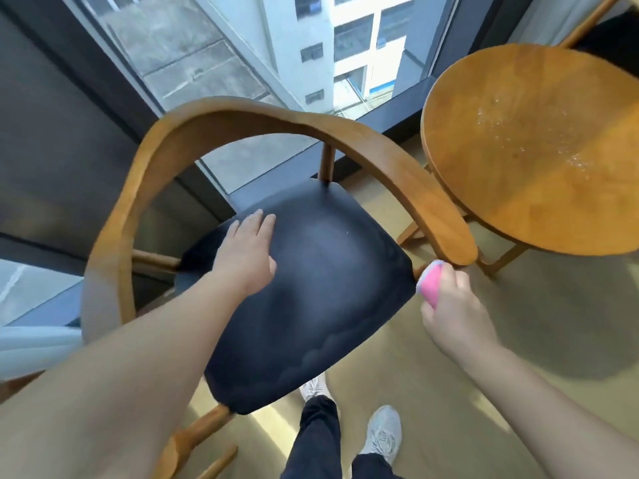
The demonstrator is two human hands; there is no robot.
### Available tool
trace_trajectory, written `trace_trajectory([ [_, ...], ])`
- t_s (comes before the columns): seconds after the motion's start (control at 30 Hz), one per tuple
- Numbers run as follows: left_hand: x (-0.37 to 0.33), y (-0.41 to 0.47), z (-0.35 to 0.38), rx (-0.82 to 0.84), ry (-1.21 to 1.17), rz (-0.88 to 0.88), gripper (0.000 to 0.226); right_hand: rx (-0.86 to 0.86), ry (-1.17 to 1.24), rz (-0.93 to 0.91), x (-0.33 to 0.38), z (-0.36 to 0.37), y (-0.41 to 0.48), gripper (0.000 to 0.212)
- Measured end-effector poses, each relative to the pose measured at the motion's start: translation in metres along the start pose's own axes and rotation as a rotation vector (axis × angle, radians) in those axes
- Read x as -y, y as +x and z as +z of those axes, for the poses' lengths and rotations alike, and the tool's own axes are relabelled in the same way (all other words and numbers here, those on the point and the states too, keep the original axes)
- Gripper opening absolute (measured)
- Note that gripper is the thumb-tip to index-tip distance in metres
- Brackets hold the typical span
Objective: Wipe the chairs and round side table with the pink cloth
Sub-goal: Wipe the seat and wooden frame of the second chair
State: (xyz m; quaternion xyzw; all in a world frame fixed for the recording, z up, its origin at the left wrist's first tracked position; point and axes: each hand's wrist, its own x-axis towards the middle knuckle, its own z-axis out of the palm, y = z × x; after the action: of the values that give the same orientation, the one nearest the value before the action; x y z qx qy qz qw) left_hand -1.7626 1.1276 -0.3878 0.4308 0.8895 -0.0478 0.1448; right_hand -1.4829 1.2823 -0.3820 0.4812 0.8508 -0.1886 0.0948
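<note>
The pink cloth is sitting bunched into a small wad in the right hand, bright pink on its exposed face with a pale bluish-lilac edge showing along the top and left side. Only part of it is peeking out; the rest is lying hidden inside the fist. The right grip is clenching around the cloth, holding it just beside the front right corner of the chair seat and right under the rounded tip of the chair's right armrest; whether the cloth is touching the wood cannot be told.

The chair is showing a dark navy padded seat with a slight sheen, wrapped by a curved, honey-coloured wooden back and arm rail. The left hand is lying flat on the back left part of the seat, its grip released, fingers spread and extended, palm down.

To the right, the round table is standing near the chair, its wooden top carrying a scatter of small glistening droplets. Behind both, a floor-length window is looking out on buildings. Below, dark trousers and pale sneakers are standing on a tan floor.
</note>
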Motion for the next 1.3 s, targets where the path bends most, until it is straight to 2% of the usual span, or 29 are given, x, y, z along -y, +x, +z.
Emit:
trace_trajectory([
  [0.1, 0.040, -0.040, 0.002, -0.061, -0.023, -0.115, 0.070, 0.061, 0.069, -0.144, 0.046, 0.008, 0.006, 0.066],
  [0.23, 0.104, -0.077, 0.013, -0.123, -0.074, -0.251, 0.065, 0.035, 0.154, -0.267, 0.122, 0.025, 0.025, 0.057],
  [0.33, 0.149, -0.096, 0.025, -0.154, -0.041, -0.353, 0.063, 0.084, 0.192, -0.342, 0.170, 0.043, 0.038, 0.034],
  [0.43, 0.176, -0.103, 0.038, -0.143, -0.121, -0.415, 0.073, 0.071, 0.231, -0.454, 0.208, 0.061, 0.044, 0.003],
  [0.53, 0.188, -0.106, 0.052, -0.171, -0.174, -0.443, 0.073, 0.051, 0.317, -0.483, 0.238, 0.072, 0.046, 0.014],
  [0.63, 0.189, -0.110, 0.060, -0.217, -0.202, -0.446, 0.068, 0.000, 0.292, -0.468, 0.262, 0.075, 0.056, 0.020],
  [0.8, 0.191, -0.109, 0.059, -0.219, -0.231, -0.453, 0.068, -0.089, 0.237, -0.323, 0.293, 0.070, 0.092, 0.024],
  [0.93, 0.190, -0.109, 0.057, -0.188, -0.219, -0.460, 0.070, -0.148, 0.446, -0.181, 0.328, 0.061, 0.129, 0.026],
  [1.0, 0.190, -0.109, 0.057, -0.187, -0.215, -0.469, 0.069, -0.152, 0.612, -0.176, 0.354, 0.061, 0.141, 0.031],
  [1.1, 0.191, -0.108, 0.057, -0.202, -0.193, -0.473, 0.068, -0.011, 0.975, -0.301, 0.400, 0.074, 0.134, 0.049],
  [1.2, 0.192, -0.109, 0.057, -0.202, -0.200, -0.458, 0.067, 0.190, 0.937, -0.435, 0.445, 0.103, 0.106, 0.061],
  [1.3, 0.192, -0.109, 0.055, -0.211, -0.195, -0.458, 0.066, 0.250, 0.897, -0.471, 0.471, 0.136, 0.089, 0.070],
])
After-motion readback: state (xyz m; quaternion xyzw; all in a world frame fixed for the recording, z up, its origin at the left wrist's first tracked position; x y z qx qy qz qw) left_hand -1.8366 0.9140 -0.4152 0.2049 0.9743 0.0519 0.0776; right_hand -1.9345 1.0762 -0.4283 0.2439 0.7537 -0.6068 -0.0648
